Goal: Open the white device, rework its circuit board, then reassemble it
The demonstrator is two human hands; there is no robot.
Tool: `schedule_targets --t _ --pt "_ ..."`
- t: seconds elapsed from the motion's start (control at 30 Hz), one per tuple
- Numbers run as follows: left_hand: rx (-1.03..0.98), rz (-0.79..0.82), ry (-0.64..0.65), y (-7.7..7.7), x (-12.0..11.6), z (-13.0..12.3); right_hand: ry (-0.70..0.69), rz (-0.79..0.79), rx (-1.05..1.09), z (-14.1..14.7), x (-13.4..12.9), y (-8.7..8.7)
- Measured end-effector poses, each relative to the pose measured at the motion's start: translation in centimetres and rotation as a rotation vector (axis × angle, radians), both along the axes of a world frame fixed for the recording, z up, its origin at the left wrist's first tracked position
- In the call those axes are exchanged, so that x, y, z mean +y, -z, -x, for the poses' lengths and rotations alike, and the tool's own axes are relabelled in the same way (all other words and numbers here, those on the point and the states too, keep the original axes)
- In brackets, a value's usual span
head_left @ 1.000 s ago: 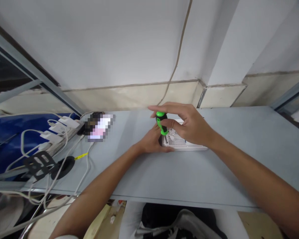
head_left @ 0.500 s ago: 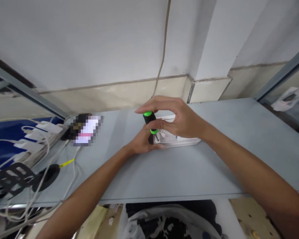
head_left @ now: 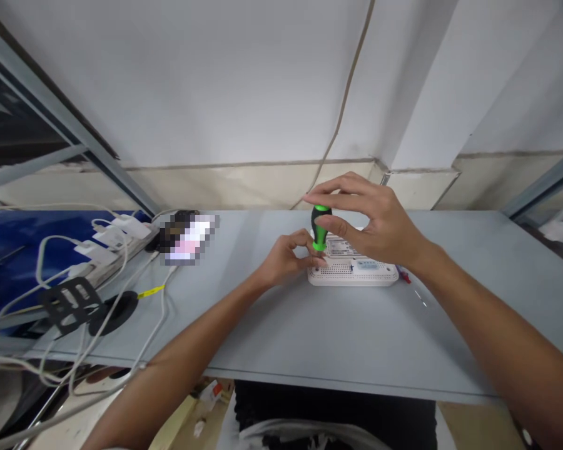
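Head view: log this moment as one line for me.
right hand: around screwdriver handle | left hand: fingertips at white vented device | screwdriver: upright over device

Head-worn camera looks forward, down at left hand (head_left: 286, 259) and right hand (head_left: 375, 222).

Glossy green-and-black plastic screwdriver handle (head_left: 321, 228), matt white plastic router casing (head_left: 351, 273)

Casing finely perforated, with a flat label (head_left: 341, 247) on top, probably paper, though too small to be sure. Smooth, matt grey tabletop (head_left: 263, 325), likely laminate. Smooth white plastic power strip (head_left: 117, 253), rubber-sheathed white cables (head_left: 138, 312), matt painted wall (head_left: 192, 94), dull metal window frame (head_left: 60, 112).
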State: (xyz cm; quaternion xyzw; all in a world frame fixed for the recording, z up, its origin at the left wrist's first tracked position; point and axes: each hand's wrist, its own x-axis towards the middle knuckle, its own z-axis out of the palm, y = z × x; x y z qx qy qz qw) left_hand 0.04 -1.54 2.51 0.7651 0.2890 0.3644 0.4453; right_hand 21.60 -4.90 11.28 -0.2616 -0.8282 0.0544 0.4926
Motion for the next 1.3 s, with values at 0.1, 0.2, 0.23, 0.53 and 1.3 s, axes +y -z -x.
schedule_targets --t 0.1,0.2,0.23,0.53,1.3 --pt "0.009 -0.048 -0.041 0.13 0.18 -0.02 0.036 -0.104 0.015 0.45 0.12 0.34" --pt "0.046 -0.072 0.098 -0.16 0.55 0.49 0.04 -0.158 0.005 0.73 -0.05 0.45" --pt "0.056 -0.061 0.141 -0.24 0.64 0.65 0.038 -0.162 -0.003 0.77 -0.15 0.42" --pt "0.077 -0.05 0.059 -0.16 0.86 0.63 0.036 -0.122 -0.035 0.79 -0.84 0.01" --pt "0.028 -0.05 0.138 0.08 0.21 0.27 0.06 -0.124 -0.044 0.56 -0.69 0.16"
